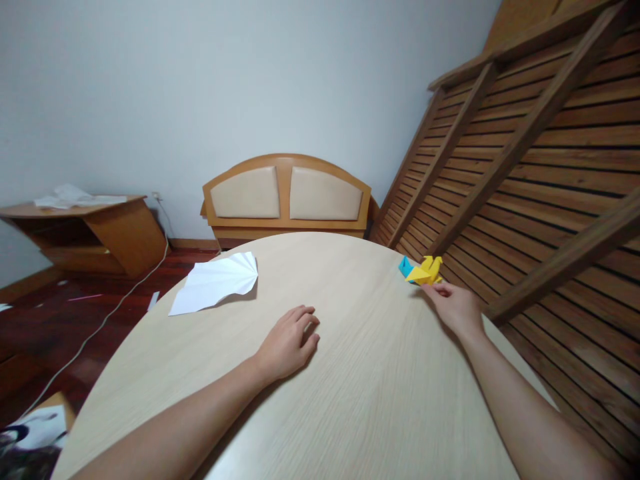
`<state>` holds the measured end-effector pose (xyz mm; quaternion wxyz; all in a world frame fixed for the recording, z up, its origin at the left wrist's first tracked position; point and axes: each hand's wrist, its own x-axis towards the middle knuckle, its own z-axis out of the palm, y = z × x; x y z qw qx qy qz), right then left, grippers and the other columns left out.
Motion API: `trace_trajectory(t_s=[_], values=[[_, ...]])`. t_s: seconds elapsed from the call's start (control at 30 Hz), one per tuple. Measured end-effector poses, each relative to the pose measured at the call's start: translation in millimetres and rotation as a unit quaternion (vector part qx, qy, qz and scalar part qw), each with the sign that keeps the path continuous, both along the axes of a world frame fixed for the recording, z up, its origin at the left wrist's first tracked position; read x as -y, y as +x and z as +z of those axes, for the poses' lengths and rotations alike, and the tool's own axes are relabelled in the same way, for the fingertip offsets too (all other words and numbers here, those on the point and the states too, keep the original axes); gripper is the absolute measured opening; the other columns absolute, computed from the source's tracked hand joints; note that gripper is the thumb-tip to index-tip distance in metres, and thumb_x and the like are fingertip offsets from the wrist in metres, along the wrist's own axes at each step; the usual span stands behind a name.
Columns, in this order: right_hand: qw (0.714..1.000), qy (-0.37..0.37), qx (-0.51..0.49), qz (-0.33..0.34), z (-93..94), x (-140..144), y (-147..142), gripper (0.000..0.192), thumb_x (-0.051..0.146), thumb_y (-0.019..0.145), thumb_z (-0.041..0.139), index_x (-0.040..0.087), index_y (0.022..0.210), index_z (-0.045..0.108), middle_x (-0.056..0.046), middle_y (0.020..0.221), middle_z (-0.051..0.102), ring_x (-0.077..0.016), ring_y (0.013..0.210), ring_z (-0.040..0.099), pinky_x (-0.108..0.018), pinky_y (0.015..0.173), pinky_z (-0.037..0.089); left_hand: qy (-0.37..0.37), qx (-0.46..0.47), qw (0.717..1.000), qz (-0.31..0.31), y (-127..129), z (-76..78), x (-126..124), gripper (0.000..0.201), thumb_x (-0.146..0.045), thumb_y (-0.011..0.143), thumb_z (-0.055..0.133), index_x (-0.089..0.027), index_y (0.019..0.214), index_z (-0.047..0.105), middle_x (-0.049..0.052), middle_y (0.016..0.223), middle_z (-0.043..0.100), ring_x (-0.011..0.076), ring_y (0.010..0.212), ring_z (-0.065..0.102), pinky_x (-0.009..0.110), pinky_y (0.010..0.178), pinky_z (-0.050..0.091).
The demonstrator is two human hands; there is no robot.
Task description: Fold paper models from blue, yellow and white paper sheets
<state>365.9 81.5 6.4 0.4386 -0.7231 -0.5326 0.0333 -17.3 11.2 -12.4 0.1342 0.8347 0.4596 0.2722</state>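
Observation:
My left hand [289,341] rests on the pale round table [380,387], its fingers loosely curved and apart, holding nothing. At the table's far right, my right hand [456,308] is closed, thumb and fingers pinching the near edge of a yellow origami figure [429,269]. A blue folded paper piece [405,267] shows at the figure's left side; I cannot tell whether the two are joined. Beyond my left hand lies a creased white sheet of paper [217,283], its folds fanning from the right end and its edge partly raised off the tabletop.
Slatted wooden panels [540,180] lean close along the table's right side. A padded headboard [286,193] stands behind the table. To the left are a low wooden cabinet [117,233] with papers on top and a white cable [107,319] across the dark red floor.

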Motion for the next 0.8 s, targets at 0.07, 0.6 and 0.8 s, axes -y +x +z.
trace_trajectory(t_s=[0.07, 0.6, 0.8], values=[[1.000, -0.022, 0.013, 0.001, -6.4, -0.2, 6.1, 0.044, 0.057, 0.072, 0.065, 0.015, 0.075, 0.077, -0.015, 0.077, 0.075, -0.0303, 0.071, 0.068, -0.037, 0.062, 0.047, -0.002, -0.002, 1.000, -0.003, -0.4, 0.9, 0.1, 0.023, -0.023, 0.091, 0.056, -0.018, 0.112, 0.064, 0.016, 0.137, 0.059, 0.0322, 0.132, 0.052, 0.052, 0.111, 0.042], [0.990, -0.088, 0.101, -0.048, -34.9, 0.1, 27.5, 0.041, 0.060, 0.071, 0.066, 0.024, 0.086, 0.081, -0.011, 0.084, 0.078, -0.0299, 0.077, 0.069, -0.036, 0.061, 0.046, -0.002, -0.003, 1.000, -0.007, -2.2, -0.5, 0.3, 0.023, -0.023, 0.091, 0.054, -0.019, 0.112, 0.063, 0.014, 0.138, 0.059, 0.0319, 0.133, 0.051, 0.052, 0.111, 0.043], [0.984, -0.118, 0.115, -0.064, -25.2, 3.5, 26.6, 0.040, 0.063, 0.065, 0.070, 0.026, 0.077, 0.079, -0.011, 0.082, 0.077, -0.0337, 0.076, 0.069, -0.039, 0.057, 0.044, 0.001, -0.003, 1.000, -0.007, -2.3, -0.7, 0.7, 0.023, -0.023, 0.091, 0.055, -0.019, 0.112, 0.063, 0.014, 0.137, 0.059, 0.0321, 0.133, 0.051, 0.052, 0.110, 0.043]])
